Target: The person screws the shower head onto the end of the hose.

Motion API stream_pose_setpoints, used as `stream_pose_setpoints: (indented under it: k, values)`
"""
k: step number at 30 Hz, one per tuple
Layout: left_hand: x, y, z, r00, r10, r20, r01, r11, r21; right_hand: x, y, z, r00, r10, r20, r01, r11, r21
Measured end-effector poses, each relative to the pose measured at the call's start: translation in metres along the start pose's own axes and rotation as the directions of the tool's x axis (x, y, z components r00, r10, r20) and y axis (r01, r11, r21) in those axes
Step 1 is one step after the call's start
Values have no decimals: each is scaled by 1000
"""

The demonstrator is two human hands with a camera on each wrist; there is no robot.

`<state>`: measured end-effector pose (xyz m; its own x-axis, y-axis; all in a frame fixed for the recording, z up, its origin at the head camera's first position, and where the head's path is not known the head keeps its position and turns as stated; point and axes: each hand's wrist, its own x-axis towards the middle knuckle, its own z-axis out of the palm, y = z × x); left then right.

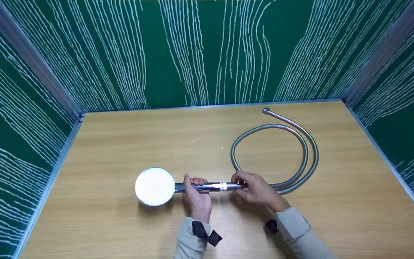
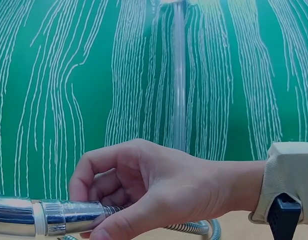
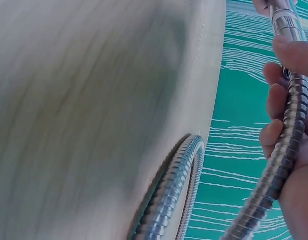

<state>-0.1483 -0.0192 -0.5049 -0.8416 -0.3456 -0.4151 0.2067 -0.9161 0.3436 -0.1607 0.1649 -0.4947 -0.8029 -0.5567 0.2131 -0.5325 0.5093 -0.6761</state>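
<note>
A shower head (image 1: 155, 187) with a round white face lies at the left, its chrome handle (image 1: 212, 187) pointing right. My left hand (image 1: 197, 203) grips this handle just beside the head, its thumb along the near side. At the handle's right end, my right hand (image 1: 256, 190) pinches the chrome nut (image 2: 80, 213) of a metal shower hose (image 1: 314, 147). Handle and nut stand in line, a pale ring (image 2: 40, 218) between them. Ribbed hose (image 3: 295, 112) runs from the nut under the right hand's curled fingers, as the right wrist view shows.
The hose loops across the right part of the wooden table (image 1: 120, 144), its free end nut (image 1: 266, 110) near the back edge. A few tiny pale crumbs (image 1: 193, 141) lie mid-table. Green panels (image 1: 207, 54) with white wavy lines stand at the back and both sides.
</note>
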Motion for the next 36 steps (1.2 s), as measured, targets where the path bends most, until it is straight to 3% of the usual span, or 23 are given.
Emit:
stream_pose_setpoints:
  k: [7, 15, 29, 36]
  values:
    - [-1, -3, 0, 1000, -12, -27, 13, 1000, 11, -4, 3, -2, 1000, -20, -9, 20, 1000, 15]
    - [1, -6, -1, 1000, -3, 28, 3, 1000, -1, -5, 5, -2, 1000, -29, -10, 29, 999, -13]
    - [1, -5, -2, 1000, -14, -3, 14, 1000, 6, -8, 4, 3, 1000, -10, -26, 10, 1000, 20]
    - [3, -6, -6, 1000, -13, -3, 13, 1000, 0, -8, 5, 6, 998, -42, -52, 42, 999, -1]
